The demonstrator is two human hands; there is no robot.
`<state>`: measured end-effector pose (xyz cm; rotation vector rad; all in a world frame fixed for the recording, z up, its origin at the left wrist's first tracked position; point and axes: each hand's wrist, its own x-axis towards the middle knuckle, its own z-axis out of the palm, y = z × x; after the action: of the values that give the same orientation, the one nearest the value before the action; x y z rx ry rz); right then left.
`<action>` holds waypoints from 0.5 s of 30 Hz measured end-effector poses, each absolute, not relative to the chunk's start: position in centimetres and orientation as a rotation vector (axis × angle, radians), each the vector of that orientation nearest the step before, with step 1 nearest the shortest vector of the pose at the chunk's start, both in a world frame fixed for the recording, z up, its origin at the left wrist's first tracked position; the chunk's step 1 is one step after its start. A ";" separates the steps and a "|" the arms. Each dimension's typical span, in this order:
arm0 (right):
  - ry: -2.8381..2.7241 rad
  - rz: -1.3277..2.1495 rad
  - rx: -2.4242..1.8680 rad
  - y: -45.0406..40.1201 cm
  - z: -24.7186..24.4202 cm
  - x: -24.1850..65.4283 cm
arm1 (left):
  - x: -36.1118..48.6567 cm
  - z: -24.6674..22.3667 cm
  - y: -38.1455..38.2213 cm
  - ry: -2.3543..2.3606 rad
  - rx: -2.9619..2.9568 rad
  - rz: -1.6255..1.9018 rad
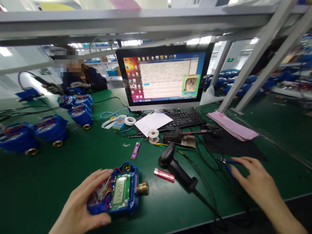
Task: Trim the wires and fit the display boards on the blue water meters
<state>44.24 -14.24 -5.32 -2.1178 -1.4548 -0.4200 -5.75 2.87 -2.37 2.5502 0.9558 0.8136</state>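
My left hand (84, 201) is wrapped round the left side of a blue meter (122, 191) with an open top. The meter shows a lit LCD, a green circuit board, coloured wires and a brass fitting on its right side. On the right, my right hand (255, 182) holds blue-handled pliers (230, 165) between thumb and fingers, low over the green table. A red battery (164, 175) and a black barcode scanner (179, 167) lie between the hands. Beyond the meter is a purple battery (135, 150).
A monitor (165, 78) stands behind a keyboard (187, 117), white paper (153, 123) and a solder spool (153, 135). Several blue meters (51, 128) sit at the left, near a gloved person (85, 78). Pink sheets (231, 126) and loose cables lie to the right. Metal posts rise behind.
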 end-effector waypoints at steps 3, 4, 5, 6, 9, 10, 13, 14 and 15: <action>-1.590 -0.222 -2.333 -15.8 -7.1 49.4 | -5.6 -2.7 3.5 1.020 2.627 0.763; -1.643 -0.100 -2.347 -16.2 -7.5 50.3 | -5.5 -2.7 3.9 1.027 2.638 0.758; -1.681 -0.001 -2.353 -16.4 -7.8 50.8 | -5.4 -2.7 4.3 1.022 2.652 0.752; -1.704 0.061 -2.355 -16.6 -7.9 50.9 | -5.4 -2.8 4.8 1.010 2.668 0.744; -1.703 0.058 -2.415 -16.7 -7.5 50.3 | -5.2 -2.9 6.5 0.982 2.672 0.690; -1.692 0.052 -2.440 -16.8 -7.2 50.1 | -5.1 -2.9 7.1 0.990 2.653 0.674; -1.660 0.148 -2.477 -17.4 -6.4 50.2 | -4.5 -2.8 8.3 1.032 2.599 0.618; -1.639 0.185 -2.479 -17.9 -6.3 50.5 | -4.2 -2.6 8.6 1.055 2.583 0.599; -1.611 0.203 -2.475 -18.4 -6.3 51.0 | -3.8 -2.3 8.7 1.083 2.561 0.577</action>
<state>51.01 -18.37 -6.32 -2.4755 -1.6110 0.2029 -3.80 8.70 -2.33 2.5612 1.0834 0.5772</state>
